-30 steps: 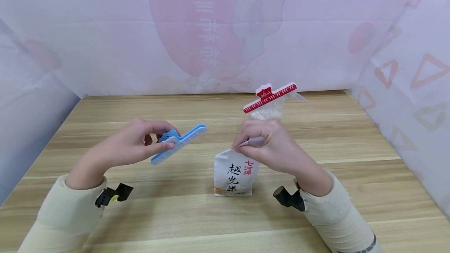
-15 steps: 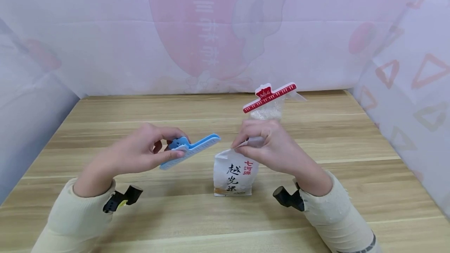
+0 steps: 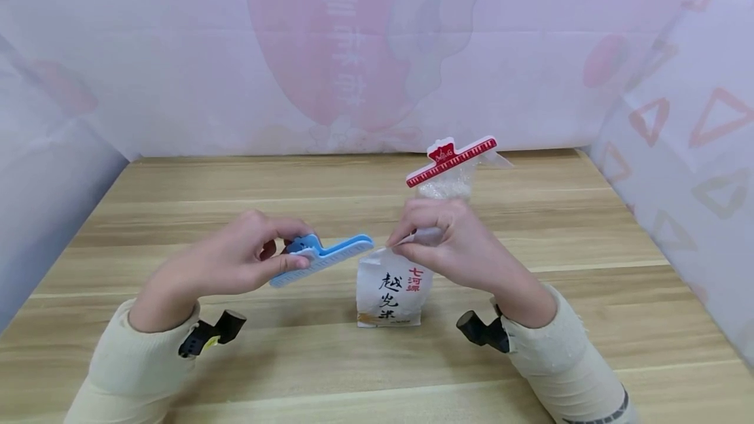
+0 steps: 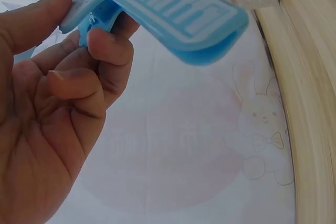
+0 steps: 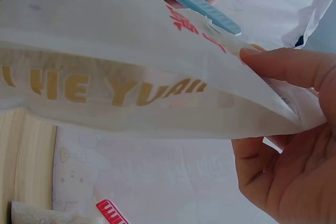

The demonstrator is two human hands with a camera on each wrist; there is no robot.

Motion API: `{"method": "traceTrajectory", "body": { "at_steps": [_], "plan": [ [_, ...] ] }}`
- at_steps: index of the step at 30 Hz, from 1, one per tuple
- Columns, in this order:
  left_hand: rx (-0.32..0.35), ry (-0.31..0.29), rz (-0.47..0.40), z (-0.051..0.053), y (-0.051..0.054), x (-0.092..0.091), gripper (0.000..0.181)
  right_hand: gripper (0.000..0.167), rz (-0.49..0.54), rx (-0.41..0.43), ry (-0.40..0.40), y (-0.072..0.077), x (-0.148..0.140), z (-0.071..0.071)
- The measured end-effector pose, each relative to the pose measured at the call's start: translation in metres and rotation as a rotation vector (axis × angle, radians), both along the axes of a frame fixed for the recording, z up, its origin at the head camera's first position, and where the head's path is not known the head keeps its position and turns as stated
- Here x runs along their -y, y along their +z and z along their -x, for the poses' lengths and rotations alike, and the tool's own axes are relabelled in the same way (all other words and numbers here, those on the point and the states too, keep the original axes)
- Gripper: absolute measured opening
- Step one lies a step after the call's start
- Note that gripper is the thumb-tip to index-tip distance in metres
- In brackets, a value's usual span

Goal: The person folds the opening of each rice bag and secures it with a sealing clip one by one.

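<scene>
My left hand (image 3: 235, 257) pinches the handles of a blue bag clip (image 3: 324, 258) between thumb and fingers. In the left wrist view, the long ruler-marked bars of the clip (image 4: 173, 11) show a narrow gap at their end. A small white rice bag (image 3: 389, 293) with black and red characters stands on the table, its top pinched by my right hand (image 3: 450, 244). The clip's far end is close to the bag's upper left corner; whether they touch I cannot tell. The right wrist view shows the bag's side (image 5: 126, 87) with gold letters, the top gathered under my thumb.
Behind my right hand stands a clear bag of white grains (image 3: 446, 186), closed with a red and white bag clip (image 3: 452, 162). The wooden table (image 3: 283, 362) is bounded by printed cloth walls (image 3: 194, 90) at the back and sides.
My left hand has moved right and slightly down, bringing the blue clip from well left of the rice bag to close beside its top. My right hand has kept its pinch on the bag.
</scene>
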State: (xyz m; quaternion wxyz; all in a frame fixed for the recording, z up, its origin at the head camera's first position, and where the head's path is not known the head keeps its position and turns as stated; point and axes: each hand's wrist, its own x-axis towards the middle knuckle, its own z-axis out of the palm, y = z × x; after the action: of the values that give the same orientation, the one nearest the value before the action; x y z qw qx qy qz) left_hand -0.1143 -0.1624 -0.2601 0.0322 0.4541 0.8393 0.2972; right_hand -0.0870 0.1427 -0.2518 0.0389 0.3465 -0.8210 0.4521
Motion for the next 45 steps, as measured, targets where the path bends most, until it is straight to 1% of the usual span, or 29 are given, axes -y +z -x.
{"method": "traceTrajectory", "body": {
  "at_steps": [7,11,14,19,26,34,45],
  "plan": [
    [-0.006,-0.018,-0.016,-0.002,-0.006,-0.002,0.006,0.017,-0.006,-0.004,0.005,0.001,-0.002,-0.001],
    [-0.036,-0.026,-0.035,-0.002,-0.006,-0.004,0.009,0.017,-0.002,-0.018,0.006,0.001,-0.002,-0.002],
    [-0.049,-0.022,-0.038,-0.003,-0.006,-0.005,0.012,0.018,0.004,-0.019,0.010,0.001,-0.003,-0.002],
    [-0.046,-0.010,-0.031,-0.004,-0.007,-0.006,0.011,0.018,0.003,-0.013,0.009,0.001,-0.002,-0.003],
    [-0.081,-0.016,-0.047,-0.005,-0.013,-0.010,0.010,0.018,0.005,-0.025,0.012,0.000,-0.003,-0.003],
    [-0.043,-0.016,-0.062,-0.006,-0.018,-0.016,0.011,0.019,0.015,-0.009,0.010,-0.001,-0.002,-0.003],
    [-0.018,-0.007,-0.095,-0.004,-0.025,-0.021,0.004,0.016,0.009,-0.030,0.007,-0.001,0.000,-0.002]
  ]
}}
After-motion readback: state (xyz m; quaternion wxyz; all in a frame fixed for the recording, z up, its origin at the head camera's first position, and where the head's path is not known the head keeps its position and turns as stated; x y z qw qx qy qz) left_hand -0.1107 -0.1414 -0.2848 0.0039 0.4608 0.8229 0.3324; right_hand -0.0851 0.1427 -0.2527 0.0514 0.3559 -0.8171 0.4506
